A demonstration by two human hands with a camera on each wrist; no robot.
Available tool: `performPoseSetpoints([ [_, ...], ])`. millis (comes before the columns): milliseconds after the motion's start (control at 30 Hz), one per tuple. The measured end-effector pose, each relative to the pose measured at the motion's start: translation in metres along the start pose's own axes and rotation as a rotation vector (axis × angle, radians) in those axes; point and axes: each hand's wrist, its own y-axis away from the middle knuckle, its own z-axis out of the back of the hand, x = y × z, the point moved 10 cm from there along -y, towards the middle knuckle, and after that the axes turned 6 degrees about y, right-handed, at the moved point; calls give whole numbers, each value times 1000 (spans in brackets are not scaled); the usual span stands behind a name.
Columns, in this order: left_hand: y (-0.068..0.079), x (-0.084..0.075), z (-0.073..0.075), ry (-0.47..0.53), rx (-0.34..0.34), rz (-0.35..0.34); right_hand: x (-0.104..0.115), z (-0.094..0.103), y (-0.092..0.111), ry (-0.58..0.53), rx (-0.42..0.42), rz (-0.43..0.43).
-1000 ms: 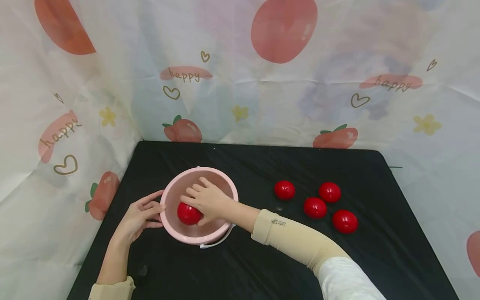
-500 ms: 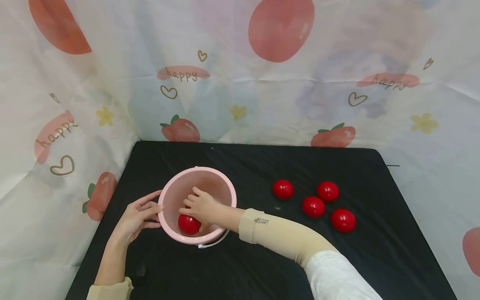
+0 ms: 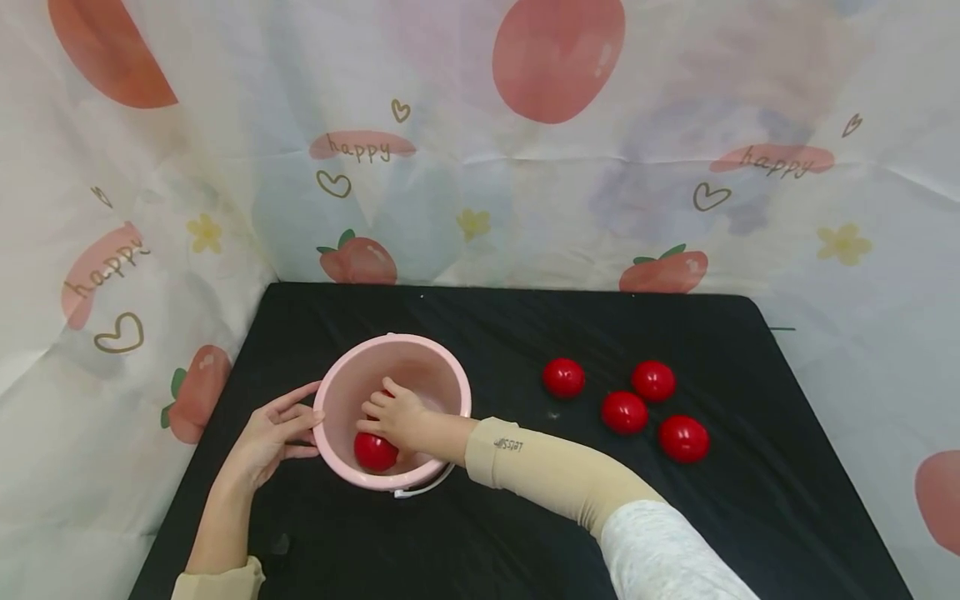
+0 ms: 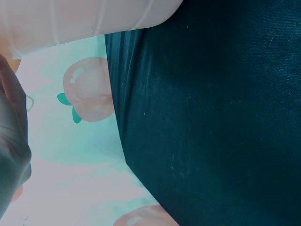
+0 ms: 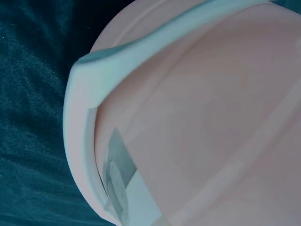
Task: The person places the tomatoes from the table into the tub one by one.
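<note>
A pink bucket point(image 3: 420, 367) stands on the black cloth, its mouth toward the head camera. At its left side my left hand point(image 3: 262, 437) grips the rim, one fingertip lapping over the edge and the other fingers along the outside. My right hand point(image 3: 407, 421) is down inside the bucket, fingers and thumb round a red ball point(image 3: 375, 452). A bit more red shows beside the far fingers. In the right wrist view the bucket's wall point(image 5: 225, 113) hides this hand. The left wrist view has the bucket's outside point(image 4: 75, 19) above part of my left hand point(image 4: 11, 136).
Several glossy red balls lie right of the bucket: one apart point(image 3: 564, 378), the others grouped around a ball point(image 3: 624, 412). A white handle point(image 3: 423, 487) hangs on the bucket's near side. A fruit-printed curtain point(image 3: 465, 167) borders the black table point(image 3: 480, 533).
My right hand has sunk deeper into the bucket with the red ball, its forearm shifting left. The left hand stays on the rim, and the head view has shifted slightly.
</note>
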Motion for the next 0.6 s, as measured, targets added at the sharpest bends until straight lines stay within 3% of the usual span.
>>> performPoseSetpoints([
  [167,0,0,0,-3,2,-1,1,-2,-1,11,31,2],
  [600,1,0,-1,0,5,-8,2,-2,0,14,18,0],
])
